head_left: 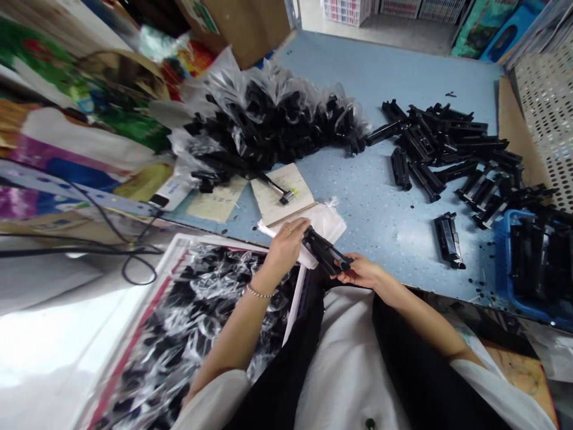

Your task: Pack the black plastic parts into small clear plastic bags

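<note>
Both hands hold one long black plastic part [323, 251] over the table's front edge. My left hand [289, 239] has its fingers closed at the part's upper left end. At the lower right end, my right hand [358, 272] grips it between thumb and fingers. Under and behind the left hand lie clear plastic bags [329, 224]. A small pad or block [284, 191] sits just beyond them, with a dark-handled tool with a metal head [286, 196] resting on it. One similar black part [449, 240] lies alone to the right.
Bagged black parts [268, 119] are heaped at the back left. Loose black parts [447, 143] spread over the blue table [358, 65] at right, beside a blue basket [504, 257] of them. A crate [129, 340] of bagged parts stands below left, near black cables [138, 263].
</note>
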Motion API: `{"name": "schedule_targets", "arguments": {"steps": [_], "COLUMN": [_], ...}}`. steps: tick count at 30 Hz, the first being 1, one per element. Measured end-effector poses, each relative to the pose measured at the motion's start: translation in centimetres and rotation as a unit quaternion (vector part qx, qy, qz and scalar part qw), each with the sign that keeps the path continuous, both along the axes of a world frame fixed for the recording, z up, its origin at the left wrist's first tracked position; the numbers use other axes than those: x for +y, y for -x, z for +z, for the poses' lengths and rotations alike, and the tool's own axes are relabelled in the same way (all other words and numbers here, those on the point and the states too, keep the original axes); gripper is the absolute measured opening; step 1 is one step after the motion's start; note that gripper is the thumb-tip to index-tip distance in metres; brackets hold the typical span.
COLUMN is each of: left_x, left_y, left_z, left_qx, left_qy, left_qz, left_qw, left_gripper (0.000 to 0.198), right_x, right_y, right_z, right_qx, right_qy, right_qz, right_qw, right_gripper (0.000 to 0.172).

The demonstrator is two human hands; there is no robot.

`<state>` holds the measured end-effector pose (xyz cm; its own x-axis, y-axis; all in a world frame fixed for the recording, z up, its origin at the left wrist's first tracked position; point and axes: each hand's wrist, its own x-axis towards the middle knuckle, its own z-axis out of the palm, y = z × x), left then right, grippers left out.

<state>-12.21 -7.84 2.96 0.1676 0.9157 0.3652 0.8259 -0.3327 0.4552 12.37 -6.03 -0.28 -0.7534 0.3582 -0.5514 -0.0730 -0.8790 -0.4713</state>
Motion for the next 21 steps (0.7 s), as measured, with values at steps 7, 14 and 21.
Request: {"name": "schedule_targets", "arguments": {"steps": [7, 14, 21], "left_x": [-2.4, 3.2, 5.1], "left_y": [-5.2, -6.3, -9.0], "left_z": [1.8, 0.9, 0.6], "left_qx": [-0.095, 0.001, 0.037], "left_qy": [-0.048, -0.086, -0.119], "left_qz": [-0.044, 0.088, -0.051], "left_qw": [0.993, 0.992, 0.991], "left_gripper": [0.045, 0.039, 0.076], "right_x": [1.1, 2.5, 3.3], "right_y": [0.6, -1.8, -3.3], "right_z": [1.4, 2.9, 3.0], "right_qx": [0.07, 0.063, 0.03], "right_qy": [-0.039, -0.051, -0.072], "right_qz": [-0.169, -0.271, -0.256], "right_qw": [0.982, 0.959, 0.963], "right_gripper": [0.03, 0.038, 0.031]}}
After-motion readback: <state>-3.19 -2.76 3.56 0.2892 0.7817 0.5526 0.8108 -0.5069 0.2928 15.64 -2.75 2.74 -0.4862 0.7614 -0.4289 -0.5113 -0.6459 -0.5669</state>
